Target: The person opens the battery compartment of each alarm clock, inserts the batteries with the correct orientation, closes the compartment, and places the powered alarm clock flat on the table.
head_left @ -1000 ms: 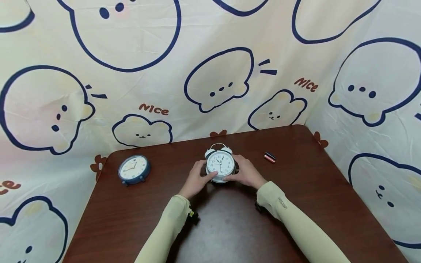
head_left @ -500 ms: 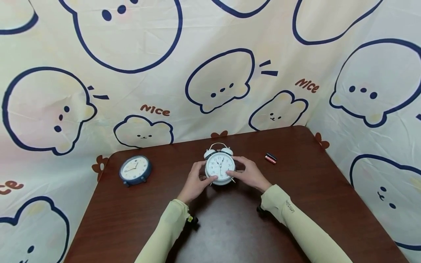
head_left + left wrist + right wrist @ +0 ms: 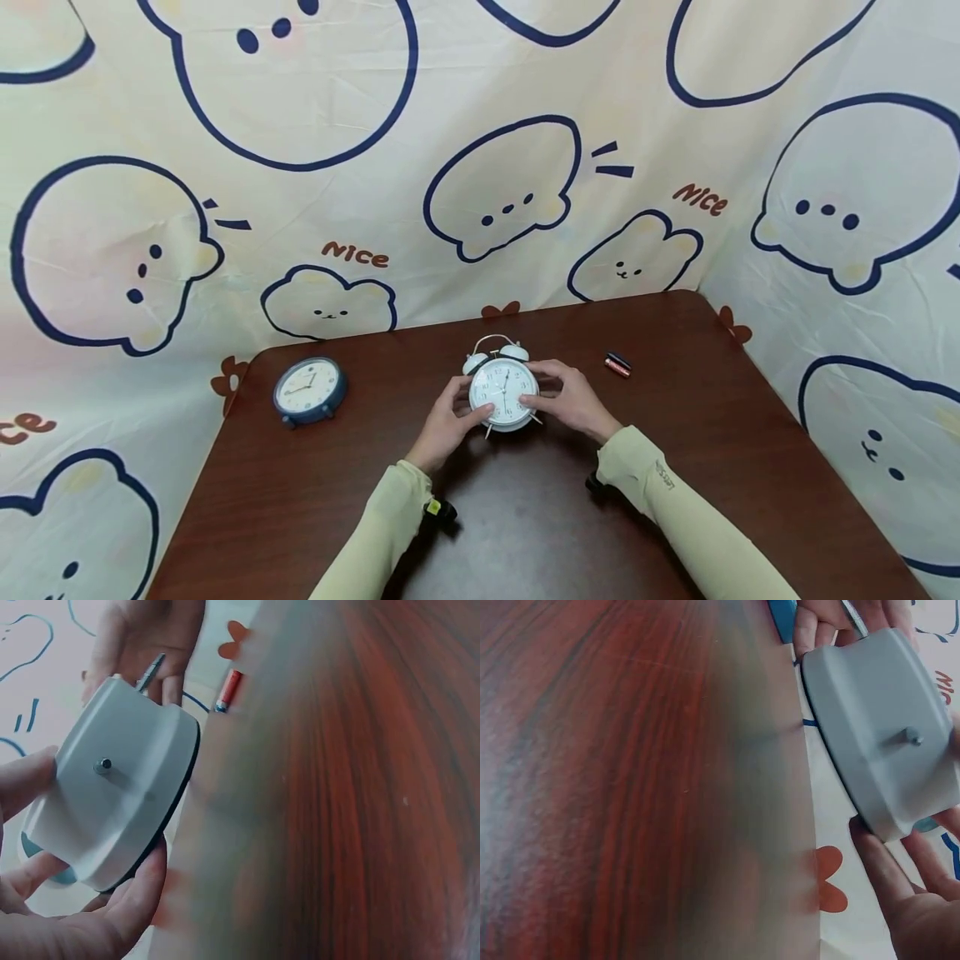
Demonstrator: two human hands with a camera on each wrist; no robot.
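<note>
From above, the back of the white twin-bell alarm clock (image 3: pixel 504 392) is hidden from me, and some tips of my left fingers (image 3: pixel 452 389) and right fingers (image 3: pixel 551 367) slip out of sight behind it. In both wrist views its dial faces away. The numerals on the blue desk clock (image 3: pixel 307 387) and any print on the two batteries (image 3: pixel 618 367) are too small for me to read, as is the lettering on my right sleeve (image 3: pixel 678 510). Both sleeves and the worktop (image 3: pixel 517 533) run off the bottom edge. In the wrist views, a strip of worktop blurs; the right one's edges cut my right fingers and the blue desk clock.
</note>
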